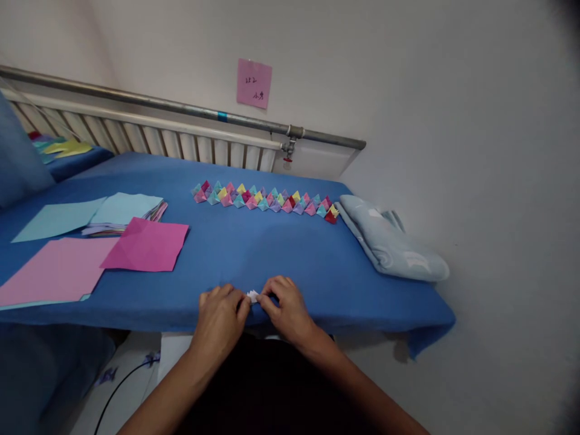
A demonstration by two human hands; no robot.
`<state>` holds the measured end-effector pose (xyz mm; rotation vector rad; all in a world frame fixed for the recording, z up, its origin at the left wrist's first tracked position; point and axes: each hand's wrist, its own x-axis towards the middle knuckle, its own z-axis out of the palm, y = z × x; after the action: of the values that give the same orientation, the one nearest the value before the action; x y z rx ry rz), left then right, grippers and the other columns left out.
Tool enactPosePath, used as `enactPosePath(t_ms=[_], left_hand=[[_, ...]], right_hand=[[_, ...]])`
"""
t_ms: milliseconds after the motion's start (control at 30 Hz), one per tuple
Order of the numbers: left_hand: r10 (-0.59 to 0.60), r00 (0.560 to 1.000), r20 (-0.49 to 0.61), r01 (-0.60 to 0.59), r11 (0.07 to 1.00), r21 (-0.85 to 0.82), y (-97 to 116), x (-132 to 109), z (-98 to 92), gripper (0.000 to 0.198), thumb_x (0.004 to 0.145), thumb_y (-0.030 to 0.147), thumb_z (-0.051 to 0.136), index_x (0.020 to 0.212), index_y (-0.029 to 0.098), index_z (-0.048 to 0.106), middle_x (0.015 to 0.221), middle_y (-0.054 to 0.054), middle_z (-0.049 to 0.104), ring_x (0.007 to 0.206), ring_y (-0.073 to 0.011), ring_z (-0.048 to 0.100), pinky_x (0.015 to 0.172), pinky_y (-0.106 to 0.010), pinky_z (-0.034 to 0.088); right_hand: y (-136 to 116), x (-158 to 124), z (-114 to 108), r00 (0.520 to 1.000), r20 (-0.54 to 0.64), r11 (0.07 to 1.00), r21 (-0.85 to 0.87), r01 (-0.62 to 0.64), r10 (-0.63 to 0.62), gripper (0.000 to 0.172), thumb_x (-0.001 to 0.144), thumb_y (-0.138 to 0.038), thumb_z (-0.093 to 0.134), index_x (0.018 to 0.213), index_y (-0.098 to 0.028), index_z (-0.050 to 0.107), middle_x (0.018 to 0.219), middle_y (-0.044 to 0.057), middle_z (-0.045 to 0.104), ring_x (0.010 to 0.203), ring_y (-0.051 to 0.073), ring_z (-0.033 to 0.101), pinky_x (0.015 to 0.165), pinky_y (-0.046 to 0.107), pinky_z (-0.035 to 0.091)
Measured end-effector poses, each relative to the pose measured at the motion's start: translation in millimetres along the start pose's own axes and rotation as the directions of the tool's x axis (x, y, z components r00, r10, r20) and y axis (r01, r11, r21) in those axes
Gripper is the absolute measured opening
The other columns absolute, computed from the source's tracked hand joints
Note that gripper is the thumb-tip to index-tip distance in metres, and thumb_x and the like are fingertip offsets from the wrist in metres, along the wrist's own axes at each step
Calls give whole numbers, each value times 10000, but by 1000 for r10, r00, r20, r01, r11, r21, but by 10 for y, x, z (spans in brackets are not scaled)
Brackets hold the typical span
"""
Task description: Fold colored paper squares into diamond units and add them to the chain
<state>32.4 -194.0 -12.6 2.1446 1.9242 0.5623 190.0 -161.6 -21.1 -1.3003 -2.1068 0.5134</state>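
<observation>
Your left hand [220, 315] and right hand [287, 310] are closed in a fingertip pinch on a small white folded-paper piece [252, 296] at the near side of the blue cloth-covered tabletop [217, 251]. To the left, a square magenta paper sheet [149, 244] overlaps a pale pink paper sheet [58, 272]. On the far side lies a long multicoloured folded-paper strip [263, 205], a folded pale-blue patterned blanket [392, 241] to its right.

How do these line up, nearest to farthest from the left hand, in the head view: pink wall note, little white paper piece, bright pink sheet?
1. Little white paper piece: touching the left hand.
2. Bright pink sheet: ahead, to its left.
3. Pink wall note: farthest back, high up.
</observation>
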Motion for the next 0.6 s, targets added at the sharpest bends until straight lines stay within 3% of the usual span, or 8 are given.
enactPosePath(t_ms=[300,500,600], left_hand=[[-109,984,143,131,979,-154,-14,126,-108,199,847,309,503,702,204,590,717,-12,674,754,-195,607,707,-309,324],[-155,939,308,196,975,-108,-28,241,-204,170,813,296,502,703,210,599,687,-9,667,666,-182,595,626,-279,308],[-119,930,347,169,978,-118,-47,295,-226,205,830,353,483,755,219,618,694,2,656,655,-170,579,605,-265,308]], right_hand=[[2,29,25,999,-33,1000,1,-27,27,175,798,-176,604,648,-198,517,748,-3,574,752,144,503,717,278,370],[18,74,9,997,1,997,-23,-72,72,198,777,-202,653,630,-194,520,733,-10,556,732,139,495,686,271,358],[13,87,-7,997,22,997,2,-81,81,205,773,-206,675,631,-189,528,731,-12,557,731,136,495,687,270,355]])
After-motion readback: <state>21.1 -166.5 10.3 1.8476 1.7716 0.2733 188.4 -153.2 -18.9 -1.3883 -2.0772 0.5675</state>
